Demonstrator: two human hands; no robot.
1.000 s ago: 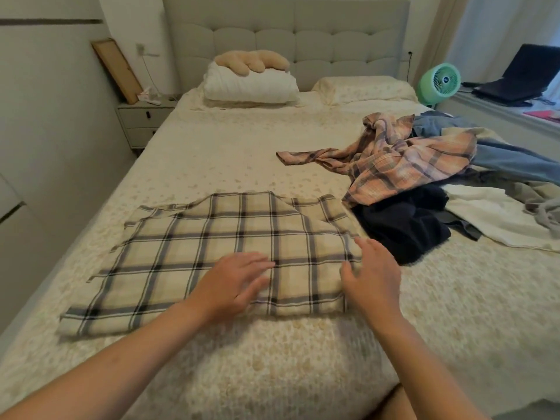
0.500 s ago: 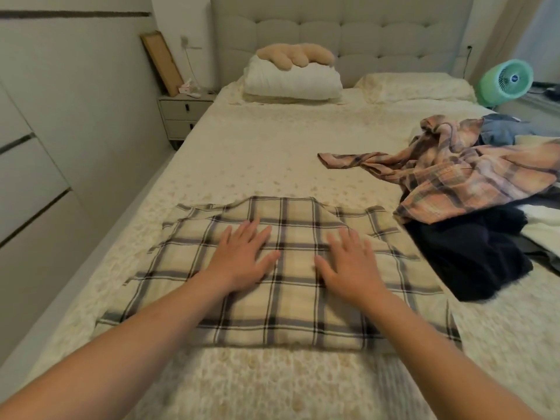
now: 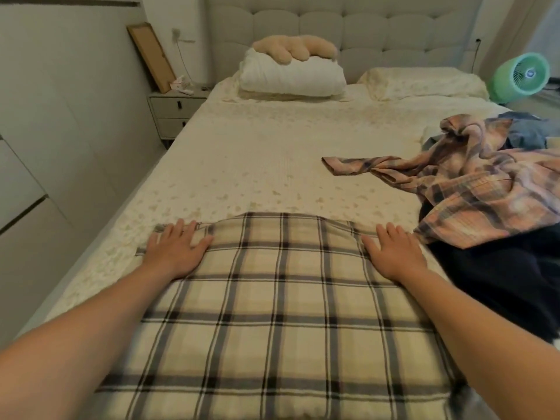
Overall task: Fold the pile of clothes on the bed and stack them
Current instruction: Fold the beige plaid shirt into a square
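Note:
A cream shirt with dark plaid lines [image 3: 278, 304] lies flat and partly folded on the bed [image 3: 242, 165] in front of me. My left hand [image 3: 177, 248] presses flat on its far left corner, fingers straight. My right hand [image 3: 394, 253] lies flat on its far right corner. To the right sits the unfolded pile: a pink plaid shirt [image 3: 472, 183] with one sleeve stretched left, a dark navy garment [image 3: 500, 277] under it, and a blue garment [image 3: 527, 131] behind.
A white pillow [image 3: 291, 75] with a beige plush cushion [image 3: 292, 48] on top and a second pillow [image 3: 421, 81] lie at the headboard. A nightstand [image 3: 172, 113] stands at the left, a green fan [image 3: 521, 75] at the right. A wall runs along the bed's left side.
My hands have slid apart from the middle of the cream plaid shirt to its far corners. The view has moved closer and lower over the shirt.

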